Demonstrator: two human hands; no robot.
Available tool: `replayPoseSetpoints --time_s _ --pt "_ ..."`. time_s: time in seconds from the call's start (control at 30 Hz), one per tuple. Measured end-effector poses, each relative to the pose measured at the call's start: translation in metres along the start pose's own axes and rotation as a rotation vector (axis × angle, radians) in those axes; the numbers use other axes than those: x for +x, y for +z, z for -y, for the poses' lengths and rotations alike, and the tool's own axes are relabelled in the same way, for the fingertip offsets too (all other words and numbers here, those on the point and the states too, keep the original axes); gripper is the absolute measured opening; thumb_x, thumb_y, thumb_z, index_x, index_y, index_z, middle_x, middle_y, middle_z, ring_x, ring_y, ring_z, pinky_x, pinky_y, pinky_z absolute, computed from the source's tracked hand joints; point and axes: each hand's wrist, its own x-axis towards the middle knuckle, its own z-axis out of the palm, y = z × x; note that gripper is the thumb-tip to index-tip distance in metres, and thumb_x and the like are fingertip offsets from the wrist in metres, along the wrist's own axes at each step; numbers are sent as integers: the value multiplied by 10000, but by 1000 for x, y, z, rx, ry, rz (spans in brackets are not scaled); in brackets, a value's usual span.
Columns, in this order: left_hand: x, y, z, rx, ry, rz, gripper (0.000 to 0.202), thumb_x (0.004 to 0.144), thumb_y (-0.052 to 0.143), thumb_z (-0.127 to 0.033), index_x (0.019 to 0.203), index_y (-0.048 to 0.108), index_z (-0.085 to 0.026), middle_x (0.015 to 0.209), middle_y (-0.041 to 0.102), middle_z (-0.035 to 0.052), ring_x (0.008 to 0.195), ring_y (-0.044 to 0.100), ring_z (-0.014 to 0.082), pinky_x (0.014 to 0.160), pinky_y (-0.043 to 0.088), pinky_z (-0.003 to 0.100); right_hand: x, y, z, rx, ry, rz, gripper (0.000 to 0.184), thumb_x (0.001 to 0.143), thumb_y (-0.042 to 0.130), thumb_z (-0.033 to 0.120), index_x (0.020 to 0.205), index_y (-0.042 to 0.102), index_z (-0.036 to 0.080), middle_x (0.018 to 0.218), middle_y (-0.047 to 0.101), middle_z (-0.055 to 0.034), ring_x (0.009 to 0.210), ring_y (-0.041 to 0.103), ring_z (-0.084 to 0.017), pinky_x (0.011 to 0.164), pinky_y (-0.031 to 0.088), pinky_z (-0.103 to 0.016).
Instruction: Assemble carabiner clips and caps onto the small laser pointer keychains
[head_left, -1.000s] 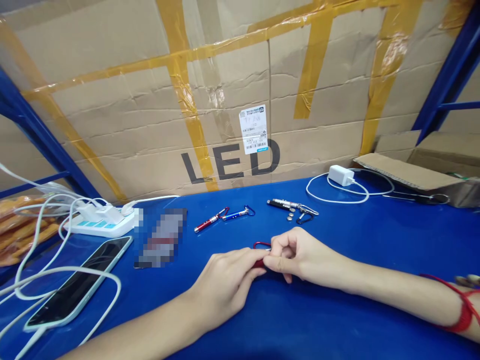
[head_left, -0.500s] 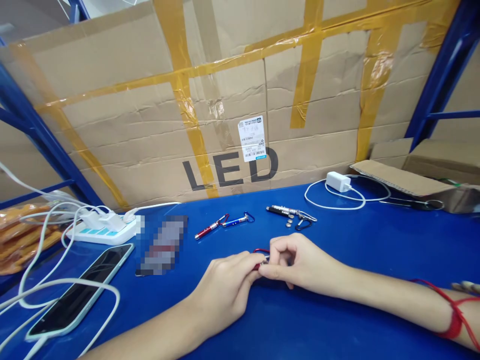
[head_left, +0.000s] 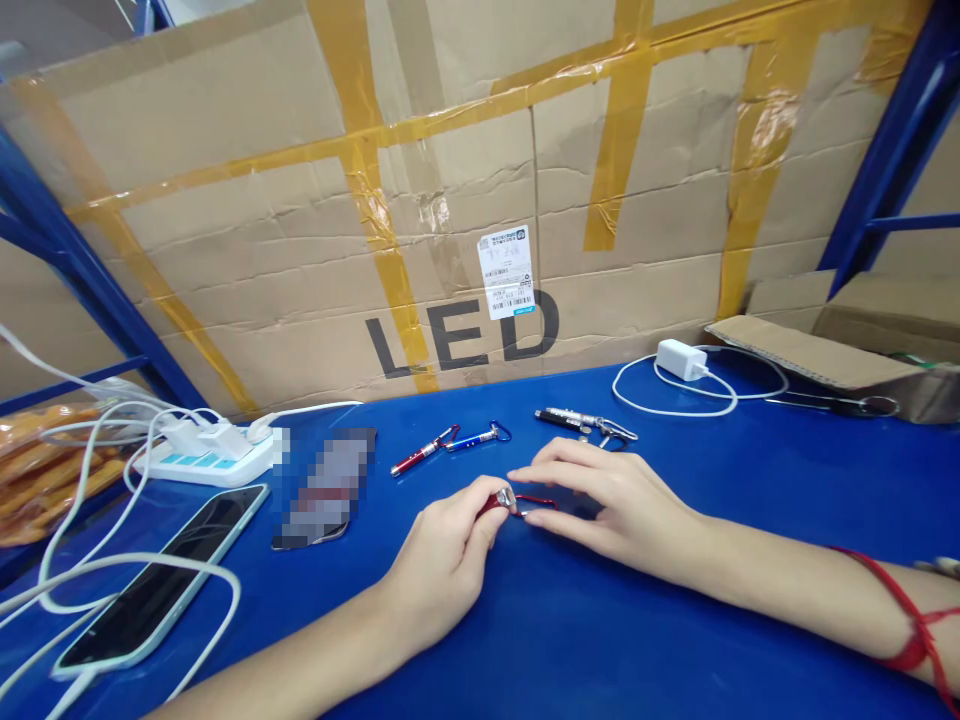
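Observation:
My left hand (head_left: 446, 545) is closed around a small red keychain penlight (head_left: 505, 497), its silver end poking out past the thumb and forefinger. From that end a red carabiner clip (head_left: 544, 501) extends to the right. Beside the clip is my right hand (head_left: 634, 500), thumb and fingers apart; whether a fingertip touches the clip I cannot tell. Beyond the hands lie a red penlight (head_left: 414, 458) and a blue penlight (head_left: 471, 441), each with a clip. Black (head_left: 556, 422) and silver penlights (head_left: 576, 416) lie behind my right hand, which partly hides the button cells (head_left: 583, 441).
On the left are a phone (head_left: 161, 585), white cables, a power strip (head_left: 202, 465) and a blurred-out flat object (head_left: 322, 490). A white charger (head_left: 681, 359) with its cable sits at the back right, near an open carton (head_left: 810, 355). A large cardboard box (head_left: 450, 240) stands behind.
My right hand has opened and moved slightly right, off the penlight. The left hand has turned the penlight so its silver end and red clip show more.

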Motion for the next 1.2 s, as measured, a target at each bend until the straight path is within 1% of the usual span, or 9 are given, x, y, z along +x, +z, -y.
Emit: replayPoseSetpoints --time_s 0.07,0.13,0.23,0.33,0.5,0.73,1.0,1.1,1.2 --pt "-1 0 -1 -9 35 23 195 932 296 -216 862 477 -188 686 505 -19 598 466 108 590 357 204 0 -1 0 14 -87 -67 225 856 550 294 1052 639 230 905 624 -36 771 606 -113 636 480 -196" --pt "-2 -1 -3 1 49 59 199 930 300 -211 878 491 -189 721 531 -11 627 487 112 599 362 203 -1 -1 0 21 -152 -119 180 859 550 276 979 673 221 868 622 -32 705 597 -90 599 466 -178" --pt "-4 -1 -7 29 40 102 199 930 310 -201 927 509 -190 757 567 -6 655 516 114 610 369 199 -2 -1 -1 67 -185 -151 136 830 594 272 889 699 210 839 618 -26 652 582 -72 564 449 -163" --pt "-4 -2 -10 41 57 116 207 929 320 -189 965 524 -195 817 602 -1 693 544 116 630 381 195 -4 0 0 120 -185 -155 92 800 632 251 826 697 192 822 614 -28 625 569 -70 551 441 -165" --pt "-4 -3 -10 33 83 128 210 923 343 -168 977 542 -208 931 636 -2 768 579 116 688 402 190 -5 2 1 173 -181 -108 108 834 582 202 778 673 184 831 589 -36 604 544 -62 546 432 -172" --pt "-4 -4 -10 62 79 114 219 926 350 -179 1015 549 -205 947 642 -2 813 595 120 709 412 189 -5 6 0 267 -144 -78 101 837 569 172 786 656 168 820 552 -40 637 542 -71 575 440 -185" --pt "-5 -4 -9 104 83 130 210 919 365 -170 1005 547 -227 964 647 -20 845 610 124 721 423 197 -4 6 -2 362 -134 -40 66 797 630 203 759 654 155 815 545 -37 670 551 -77 608 453 -187" --pt "-6 -3 -7 131 84 124 197 918 368 -178 988 545 -227 947 650 -21 835 613 131 700 424 205 -3 7 -2 369 -137 -49 54 796 630 193 767 658 157 798 546 -32 666 550 -76 601 451 -185" --pt "-5 -2 -6 137 91 108 203 922 365 -190 1017 540 -229 955 651 -17 825 613 131 696 424 206 -4 8 -2 346 -141 -83 37 787 640 183 765 652 156 786 551 -31 652 545 -76 582 447 -184"
